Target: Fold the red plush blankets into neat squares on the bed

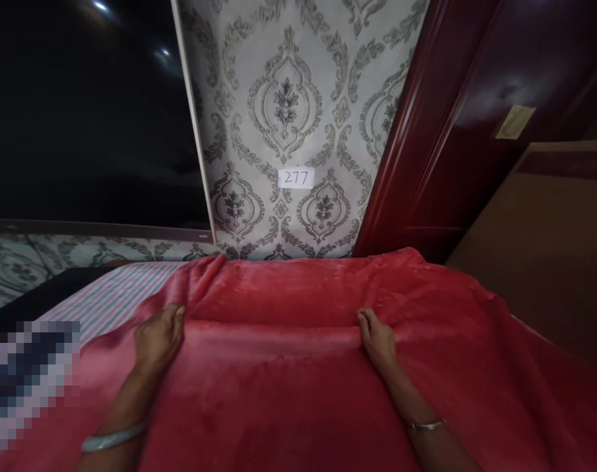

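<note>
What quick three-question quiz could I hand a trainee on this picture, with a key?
1. True or false: the left hand and the right hand both hold the red blanket, set apart from each other.

2. Multiple choice: which number is written on the white card on the wallpaper?
A) 217
B) 277
C) 722

3. Fill in the missing word: past the blanket's edge on the left of the picture, some ____ cloth shows.

Key:
1. True; each grip is closed on the fabric.
2. B.
3. Striped.
</note>
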`<state>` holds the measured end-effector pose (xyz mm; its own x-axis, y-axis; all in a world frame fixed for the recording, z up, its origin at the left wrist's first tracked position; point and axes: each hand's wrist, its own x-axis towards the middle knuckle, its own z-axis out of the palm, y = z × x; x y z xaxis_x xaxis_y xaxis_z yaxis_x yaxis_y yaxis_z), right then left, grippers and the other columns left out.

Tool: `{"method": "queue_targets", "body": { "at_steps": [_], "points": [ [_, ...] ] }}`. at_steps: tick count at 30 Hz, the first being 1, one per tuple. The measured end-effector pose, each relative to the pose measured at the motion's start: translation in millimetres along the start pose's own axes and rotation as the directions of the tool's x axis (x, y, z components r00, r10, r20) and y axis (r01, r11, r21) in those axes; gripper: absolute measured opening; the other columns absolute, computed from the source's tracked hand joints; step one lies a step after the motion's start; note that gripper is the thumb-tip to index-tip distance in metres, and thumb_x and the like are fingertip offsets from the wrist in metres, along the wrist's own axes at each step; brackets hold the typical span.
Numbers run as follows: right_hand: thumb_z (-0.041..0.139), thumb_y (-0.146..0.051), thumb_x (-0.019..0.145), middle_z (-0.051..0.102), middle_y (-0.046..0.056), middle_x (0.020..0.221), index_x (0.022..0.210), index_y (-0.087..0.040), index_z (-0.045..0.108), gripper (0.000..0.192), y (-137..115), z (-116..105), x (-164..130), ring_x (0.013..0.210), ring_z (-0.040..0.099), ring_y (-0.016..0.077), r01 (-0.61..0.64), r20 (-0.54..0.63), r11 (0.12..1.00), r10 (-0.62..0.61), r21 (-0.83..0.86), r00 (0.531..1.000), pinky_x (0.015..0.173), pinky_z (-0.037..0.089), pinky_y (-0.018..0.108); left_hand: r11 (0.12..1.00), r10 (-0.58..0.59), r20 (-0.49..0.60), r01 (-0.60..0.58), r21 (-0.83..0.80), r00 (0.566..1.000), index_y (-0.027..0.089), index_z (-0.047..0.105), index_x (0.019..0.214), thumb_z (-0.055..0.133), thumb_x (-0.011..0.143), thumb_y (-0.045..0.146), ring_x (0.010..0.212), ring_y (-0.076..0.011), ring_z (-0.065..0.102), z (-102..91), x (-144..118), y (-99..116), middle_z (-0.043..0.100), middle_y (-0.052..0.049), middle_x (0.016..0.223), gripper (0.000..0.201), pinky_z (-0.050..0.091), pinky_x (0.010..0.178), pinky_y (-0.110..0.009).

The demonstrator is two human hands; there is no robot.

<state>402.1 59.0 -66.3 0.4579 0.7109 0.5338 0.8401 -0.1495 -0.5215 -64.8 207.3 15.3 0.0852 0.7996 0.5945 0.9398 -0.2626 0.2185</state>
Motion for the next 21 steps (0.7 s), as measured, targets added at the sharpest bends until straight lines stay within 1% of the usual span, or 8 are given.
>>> {"method": "queue_targets", "body": {
  "at_steps": [4, 7, 8, 10, 12, 16, 18, 21],
  "points": [
    [0.02, -0.064, 0.098, 0.068, 0.008, 0.064, 0.073, -0.024, 0.057, 0.061, -2.5, -2.9, -1.8, 0.058, 0.064, 0.0223, 0.042, 0.023, 0.999, -0.041, -0.028, 0.999, 0.056, 0.037, 0.03, 0.997, 0.072, 0.031, -0.071, -0.018, 0.997, 0.019, 0.063, 0.081, 0.037, 0.096, 0.036, 0.068, -0.0227, 0.064, 7.4, -1.2, -2.7, 0.068, -0.008, 0.073, 0.034, 0.035, 0.061, -0.029],
    [0.013, -0.069, 0.097, 0.068, 0.009, 0.062, 0.068, -0.024, 0.057, 0.069, -6.5, -3.6, -1.7, 0.057, 0.064, 0.022, 0.046, 0.049, 0.998, -0.044, -0.04, 0.998, 0.055, 0.035, 0.03, 0.991, 0.127, 0.067, -0.124, -0.053, 0.99, 0.019, 0.061, 0.074, 0.038, 0.097, 0.035, 0.065, -0.0222, 0.063, 10.5, -3.2, -2.2, 0.068, -0.009, 0.071, 0.036, 0.035, 0.061, -0.029],
    [0.012, -0.07, 0.096, 0.069, 0.01, 0.062, 0.068, -0.024, 0.058, 0.071, -8.5, -4.5, -1.0, 0.056, 0.064, 0.0221, 0.043, 0.056, 0.998, -0.04, -0.045, 0.998, 0.054, 0.035, 0.03, 0.989, 0.142, 0.059, -0.139, -0.055, 0.988, 0.019, 0.06, 0.072, 0.037, 0.097, 0.036, 0.063, -0.0218, 0.062, 9.9, -3.6, -1.4, 0.067, -0.009, 0.069, 0.037, 0.034, 0.06, -0.029],
    [0.009, -0.072, 0.095, 0.068, 0.01, 0.061, 0.067, -0.024, 0.058, 0.074, -13.5, -9.5, 1.2, 0.055, 0.063, 0.0221, 0.046, 0.066, 0.998, -0.043, -0.053, 0.997, 0.053, 0.033, 0.029, 0.983, 0.18, 0.018, -0.179, -0.045, 0.984, 0.019, 0.058, 0.07, 0.036, 0.098, 0.037, 0.06, -0.0214, 0.061, 5.0, -3.5, 1.0, 0.066, -0.008, 0.066, 0.04, 0.034, 0.058, -0.029],
    [0.011, -0.072, 0.095, 0.067, 0.009, 0.059, 0.065, -0.024, 0.057, 0.073, -18.8, -20.9, 3.7, 0.053, 0.061, 0.0211, 0.066, 0.038, 0.996, -0.064, -0.053, 0.997, 0.052, 0.033, 0.029, 0.976, 0.217, -0.033, -0.218, -0.03, 0.976, 0.02, 0.058, 0.069, 0.034, 0.099, 0.038, 0.061, -0.0216, 0.062, -4.3, -2.7, 3.0, 0.065, -0.008, 0.066, 0.042, 0.036, 0.059, -0.03],
    [0.02, -0.073, 0.095, 0.062, 0.004, 0.053, 0.062, -0.025, 0.054, 0.068, -23.8, -58.9, -0.1, 0.048, 0.057, 0.0178, 0.146, -0.104, 0.988, -0.15, -0.045, 0.983, 0.051, 0.033, 0.027, 0.963, 0.265, -0.118, -0.269, -0.016, 0.957, 0.022, 0.058, 0.07, 0.034, 0.1, 0.039, 0.067, -0.0223, 0.064, -28.7, -9.4, 2.1, 0.065, -0.007, 0.069, 0.043, 0.041, 0.065, -0.031],
    [0.022, -0.074, 0.095, 0.06, 0.003, 0.051, 0.061, -0.025, 0.054, 0.068, -21.8, -76.9, -10.5, 0.045, 0.055, 0.017, 0.194, -0.134, 0.98, -0.198, -0.041, 0.971, 0.049, 0.034, 0.027, 0.935, 0.346, -0.172, -0.354, -0.017, 0.922, 0.023, 0.057, 0.069, 0.035, 0.102, 0.04, 0.065, -0.021, 0.063, -38.8, -21.2, -0.5, 0.064, -0.005, 0.067, 0.043, 0.042, 0.064, -0.031],
    [0.025, -0.073, 0.095, 0.061, 0.003, 0.049, 0.061, -0.025, 0.056, 0.067, -12.7, -93.1, -34.6, 0.044, 0.058, 0.0182, 0.227, -0.075, 0.974, -0.228, -0.023, 0.971, 0.047, 0.036, 0.028, 0.843, 0.52, -0.22, -0.538, -0.023, 0.825, 0.025, 0.054, 0.068, 0.036, 0.104, 0.041, 0.057, -0.0187, 0.058, -48.6, -47.4, -3.7, 0.058, -0.001, 0.061, 0.043, 0.04, 0.059, -0.03]
  ]
}}
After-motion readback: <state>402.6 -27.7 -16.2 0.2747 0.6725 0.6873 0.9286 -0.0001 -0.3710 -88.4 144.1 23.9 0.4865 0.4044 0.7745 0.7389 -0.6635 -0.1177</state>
